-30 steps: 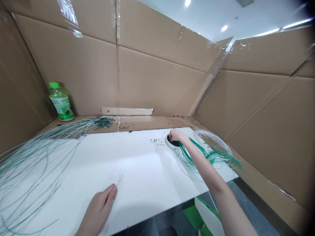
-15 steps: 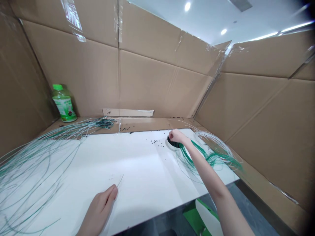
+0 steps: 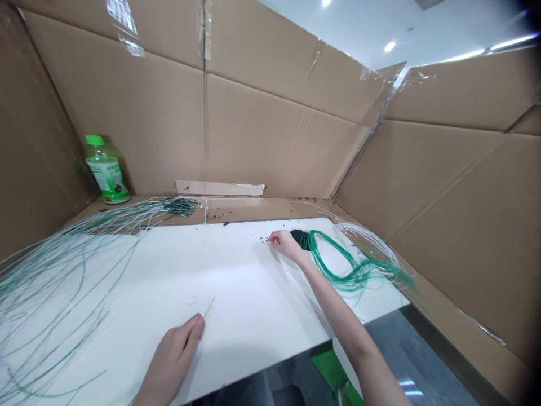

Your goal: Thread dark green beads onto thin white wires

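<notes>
My left hand (image 3: pixel 171 355) is low over the white board, thumb and finger pinched on a thin wire (image 3: pixel 210 306) whose tip sticks up past the fingers. Farther off, my right hand (image 3: pixel 285 243) has its fingertips drawn together at a few tiny black pieces (image 3: pixel 264 240) scattered on the board. Whether a piece is between those fingertips is too small to make out. Just right of that hand lies a dark heap of small black pieces (image 3: pixel 300 239), partly covered by the hand. Beside it curls a looped bundle of green wires (image 3: pixel 333 276).
Many long green and white wires (image 3: pixel 80 254) fan over the left side, with dark ends bunched at the back. White wires (image 3: pixel 366 232) lie at the right edge. A green-capped bottle (image 3: pixel 107 175) stands in the back left corner. Cardboard walls (image 3: pixel 279 135) enclose the white board (image 3: pixel 228 270).
My right hand has moved left from the dark heap to the scattered black pieces, uncovering more of the heap and green wires. My left hand keeps its pinch on the wire, nearly still.
</notes>
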`<action>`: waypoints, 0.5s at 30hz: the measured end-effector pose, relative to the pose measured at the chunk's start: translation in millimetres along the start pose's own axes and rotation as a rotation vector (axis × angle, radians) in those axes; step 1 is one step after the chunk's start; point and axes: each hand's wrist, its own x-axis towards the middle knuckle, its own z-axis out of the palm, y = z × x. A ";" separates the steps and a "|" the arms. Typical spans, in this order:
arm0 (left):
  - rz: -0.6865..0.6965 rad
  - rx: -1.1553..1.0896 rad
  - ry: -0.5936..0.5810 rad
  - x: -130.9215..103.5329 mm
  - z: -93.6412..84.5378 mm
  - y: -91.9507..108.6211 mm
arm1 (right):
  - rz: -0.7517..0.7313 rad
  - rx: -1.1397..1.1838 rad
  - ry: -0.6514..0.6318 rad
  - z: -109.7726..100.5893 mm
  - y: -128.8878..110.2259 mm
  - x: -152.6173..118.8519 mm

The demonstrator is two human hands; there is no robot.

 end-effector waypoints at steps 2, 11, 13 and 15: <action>-0.007 -0.002 -0.003 0.1 0.9 -0.9 | 0.021 0.000 -0.013 5.4 0.6 4.0; -0.027 0.010 0.033 -0.3 3.2 -9.2 | 0.228 -0.145 0.117 -13.3 15.0 -14.5; -0.036 0.008 0.042 -2.6 2.4 -7.6 | 0.300 -0.204 0.131 -15.7 19.5 -26.6; -0.051 0.001 0.046 -4.3 2.0 -5.5 | 0.355 -0.252 0.112 -14.4 23.1 -37.6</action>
